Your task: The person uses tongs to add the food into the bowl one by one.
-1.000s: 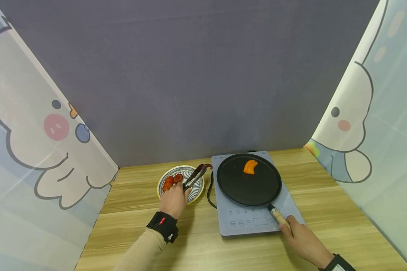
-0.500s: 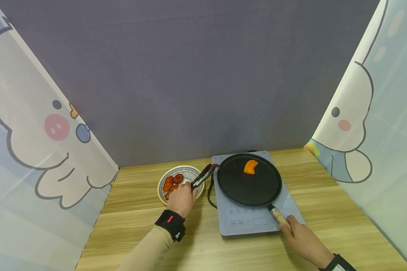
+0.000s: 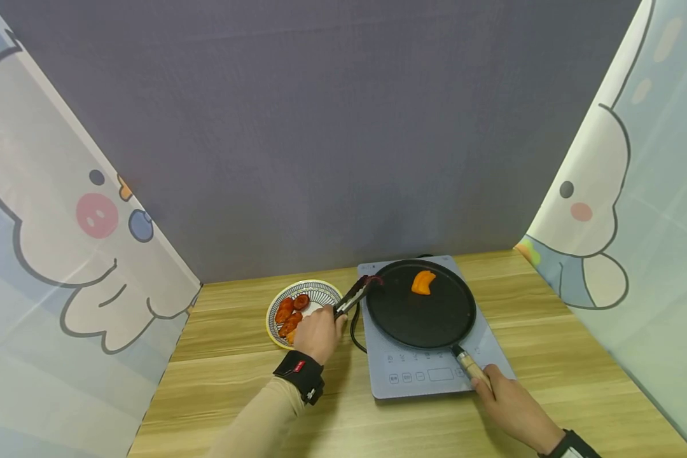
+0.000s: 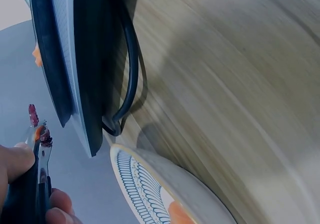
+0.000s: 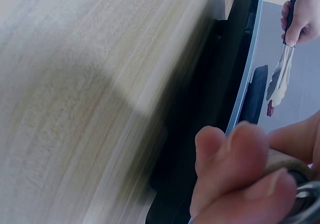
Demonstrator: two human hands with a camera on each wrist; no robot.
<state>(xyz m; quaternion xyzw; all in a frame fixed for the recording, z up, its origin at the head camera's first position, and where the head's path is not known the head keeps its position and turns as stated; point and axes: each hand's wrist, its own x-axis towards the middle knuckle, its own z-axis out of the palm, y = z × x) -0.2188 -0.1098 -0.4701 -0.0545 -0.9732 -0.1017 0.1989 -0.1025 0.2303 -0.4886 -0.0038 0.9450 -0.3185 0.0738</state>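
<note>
My left hand (image 3: 319, 332) grips a pair of tongs (image 3: 352, 299) by its dark handles. A dark red, curled piece like an octopus tentacle (image 3: 374, 280) is held in the tips, over the left rim of a flat black pan (image 3: 418, 321). In the right wrist view the tongs' scalloped metal ends (image 5: 278, 87) stand above the pan's edge. My right hand (image 3: 512, 406) holds the pan's wooden handle (image 3: 471, 365). On the pan lies an orange, curved food piece (image 3: 422, 282). Left of the pan, a patterned plate (image 3: 270, 318) bears several reddish-brown food pieces (image 3: 284, 310), partly hidden by my left hand.
Beneath the pan is a grey induction cooker (image 3: 401, 375) with marked buttons on its front. Its black cable (image 3: 353, 331) loops on the wooden table (image 3: 217, 369) between cooker and plate. A grey wall panel (image 3: 343, 127) stands behind, with cartoon-printed side panels left and right.
My left hand has moved right, away from the plate, carrying the tongs and the tentacle-like piece to the pan's left rim. More of the plate's food shows. My right hand has stayed still.
</note>
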